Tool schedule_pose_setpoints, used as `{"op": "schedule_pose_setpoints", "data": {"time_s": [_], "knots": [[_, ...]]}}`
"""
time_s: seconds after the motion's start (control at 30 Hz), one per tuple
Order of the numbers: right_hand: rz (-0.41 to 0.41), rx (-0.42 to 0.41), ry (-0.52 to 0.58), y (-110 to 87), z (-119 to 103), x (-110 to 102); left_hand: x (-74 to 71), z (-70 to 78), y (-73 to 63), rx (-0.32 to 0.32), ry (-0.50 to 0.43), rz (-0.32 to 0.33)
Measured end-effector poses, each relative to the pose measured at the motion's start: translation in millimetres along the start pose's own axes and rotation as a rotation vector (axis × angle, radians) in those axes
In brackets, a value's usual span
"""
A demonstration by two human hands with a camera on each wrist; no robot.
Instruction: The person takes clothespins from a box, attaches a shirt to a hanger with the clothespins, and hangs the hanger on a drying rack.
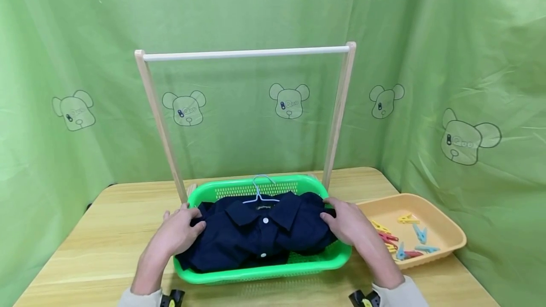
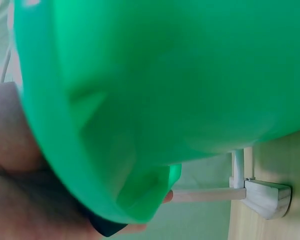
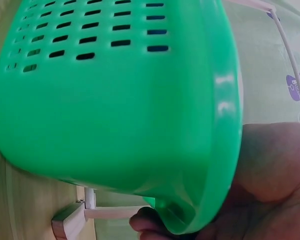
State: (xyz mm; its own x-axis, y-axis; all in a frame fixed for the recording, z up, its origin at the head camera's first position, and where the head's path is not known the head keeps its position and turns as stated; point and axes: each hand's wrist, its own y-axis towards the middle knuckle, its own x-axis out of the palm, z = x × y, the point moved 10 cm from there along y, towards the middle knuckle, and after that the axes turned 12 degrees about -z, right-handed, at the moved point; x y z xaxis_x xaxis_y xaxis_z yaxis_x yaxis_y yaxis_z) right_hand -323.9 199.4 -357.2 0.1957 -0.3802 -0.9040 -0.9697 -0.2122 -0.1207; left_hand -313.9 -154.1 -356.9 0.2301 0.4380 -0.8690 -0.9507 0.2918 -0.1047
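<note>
A navy button-up shirt [image 1: 256, 236] with white buttons lies bunched in a green plastic basket [image 1: 264, 276]. The light-coloured hanger [image 1: 258, 198] shows at its collar, hook upward. My left hand [image 1: 177, 231] grips the basket's left end, thumb over the shirt; in the left wrist view, dark cloth hangs between the hand and the rim [image 2: 55, 135]. At the opposite end my right hand [image 1: 347, 221] holds the basket, thumb on the shirt's edge. Fingertips [image 3: 145, 222] show beneath the handle lip in the right wrist view.
A wooden rack with a white crossbar [image 1: 247, 54] stands behind the basket on the wooden table [image 1: 106, 236]. To the right, an orange tray [image 1: 456, 236] holds several yellow, red and blue clothespins [image 1: 420, 234]. Green printed curtains [image 1: 256, 141] surround the table.
</note>
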Motion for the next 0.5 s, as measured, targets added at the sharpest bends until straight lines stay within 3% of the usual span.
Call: {"op": "schedule_pose_setpoints", "data": {"time_s": [0.23, 0.5], "knots": [[0.033, 0.005, -0.025, -0.5, -0.2, -5.0, -7.0, 7.9, -2.8, 0.042, -0.005, 0.064], [0.091, -0.029, -0.047, -2.4, -3.8, -9.5, -7.9, 8.4, -2.0, 0.044, -0.018, 0.077]]}}
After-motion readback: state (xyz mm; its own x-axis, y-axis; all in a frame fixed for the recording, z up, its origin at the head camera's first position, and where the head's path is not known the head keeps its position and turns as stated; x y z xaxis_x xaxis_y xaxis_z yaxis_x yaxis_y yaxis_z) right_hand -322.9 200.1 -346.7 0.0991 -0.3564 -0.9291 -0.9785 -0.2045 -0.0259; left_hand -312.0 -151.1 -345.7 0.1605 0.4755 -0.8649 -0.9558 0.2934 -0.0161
